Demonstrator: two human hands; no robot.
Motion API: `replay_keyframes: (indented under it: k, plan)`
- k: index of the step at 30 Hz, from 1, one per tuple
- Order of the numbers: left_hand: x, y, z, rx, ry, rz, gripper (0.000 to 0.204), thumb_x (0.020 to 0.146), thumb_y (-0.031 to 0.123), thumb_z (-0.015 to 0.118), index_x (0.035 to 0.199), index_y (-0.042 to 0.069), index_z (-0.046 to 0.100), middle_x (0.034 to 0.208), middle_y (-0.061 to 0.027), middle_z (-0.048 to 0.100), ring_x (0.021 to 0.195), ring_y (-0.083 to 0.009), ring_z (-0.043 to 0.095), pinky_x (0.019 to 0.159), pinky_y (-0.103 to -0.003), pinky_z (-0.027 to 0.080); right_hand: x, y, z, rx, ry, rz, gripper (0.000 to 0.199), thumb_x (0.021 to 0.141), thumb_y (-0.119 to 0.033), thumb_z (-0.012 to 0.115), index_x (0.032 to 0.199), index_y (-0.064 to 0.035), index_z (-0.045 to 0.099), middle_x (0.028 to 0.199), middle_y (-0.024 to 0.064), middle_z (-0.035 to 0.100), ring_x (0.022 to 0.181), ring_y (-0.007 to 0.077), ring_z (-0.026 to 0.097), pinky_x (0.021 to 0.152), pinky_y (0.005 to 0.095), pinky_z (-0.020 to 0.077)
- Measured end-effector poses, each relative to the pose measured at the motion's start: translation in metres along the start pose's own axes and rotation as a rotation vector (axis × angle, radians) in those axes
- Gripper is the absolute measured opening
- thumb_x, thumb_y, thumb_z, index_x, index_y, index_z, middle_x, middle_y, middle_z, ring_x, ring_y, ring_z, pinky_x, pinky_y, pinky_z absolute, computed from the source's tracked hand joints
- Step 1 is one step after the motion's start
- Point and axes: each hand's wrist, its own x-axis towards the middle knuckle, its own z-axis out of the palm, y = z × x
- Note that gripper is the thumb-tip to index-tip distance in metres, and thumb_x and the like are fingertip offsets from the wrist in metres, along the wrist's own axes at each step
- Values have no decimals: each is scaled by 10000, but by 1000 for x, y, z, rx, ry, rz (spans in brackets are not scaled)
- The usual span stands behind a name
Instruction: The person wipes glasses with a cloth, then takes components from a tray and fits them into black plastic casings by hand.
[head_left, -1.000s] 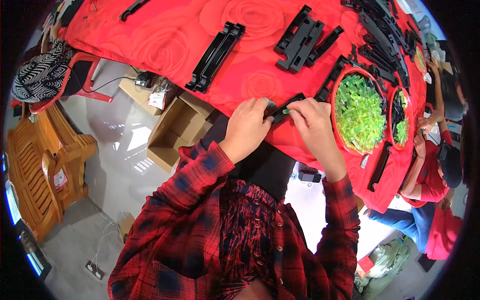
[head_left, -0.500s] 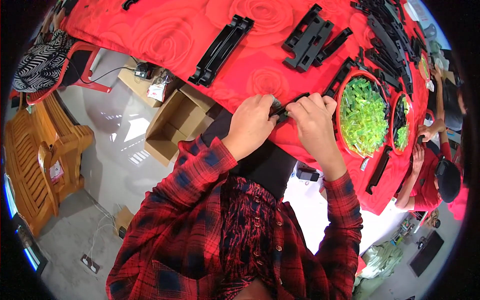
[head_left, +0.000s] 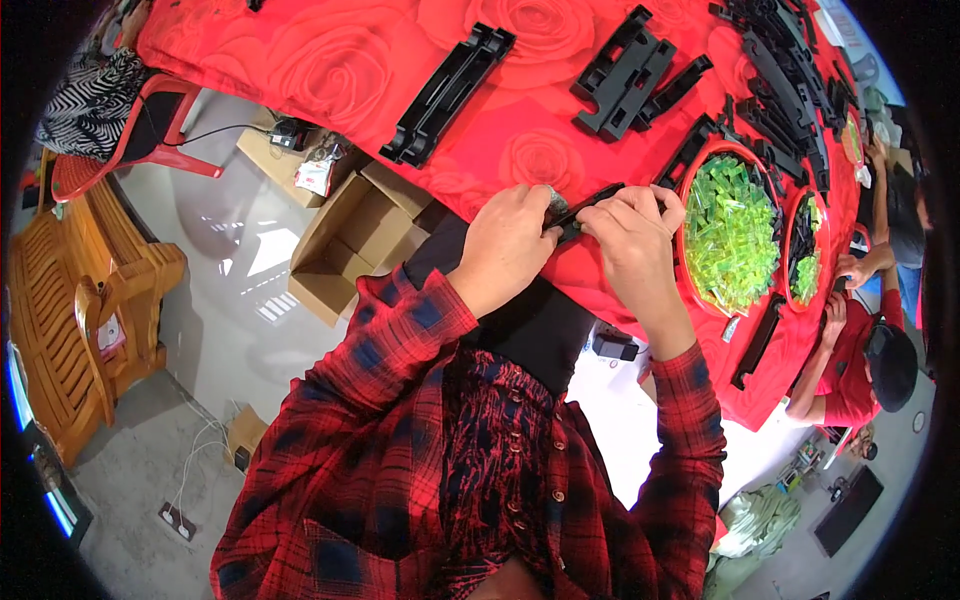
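Observation:
Between my two hands, at the near edge of the red table, is a long black plastic part [head_left: 598, 199], held at a slant. My left hand [head_left: 508, 240] is closed around its near end; something small and greyish shows by the fingertips, too small to name. The fingers of my right hand [head_left: 635, 235] pinch the part farther along its length. Just right of that hand stands a round red tray [head_left: 686, 265] heaped with yellow-green translucent pieces [head_left: 733, 235].
More black plastic parts [head_left: 450, 95] lie on the rose-patterned red tablecloth [head_left: 330, 70], with a dense pile [head_left: 785, 80] at the far right. A smaller red tray [head_left: 822, 235] holds black and green pieces. At right a person [head_left: 850, 365] works. An open cardboard box [head_left: 350, 245] stands on the floor.
My right hand's fingers have shifted slightly on the black part, with the fingers lifting a little. My left hand has hardly moved. The view has tilted slightly.

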Motion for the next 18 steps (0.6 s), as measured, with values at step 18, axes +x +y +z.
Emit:
replay_keyframes:
  k: [18]
  plan:
    - [2,-2,3,-15,18,2,244,751,85,731,923,9,575,863,-177,632,888,-392,601,759,-472,480,-14,1,21,-102,34,-92,212,760,-136,605,950,-68,671,914,28,642,959,196,588,987,457,360]
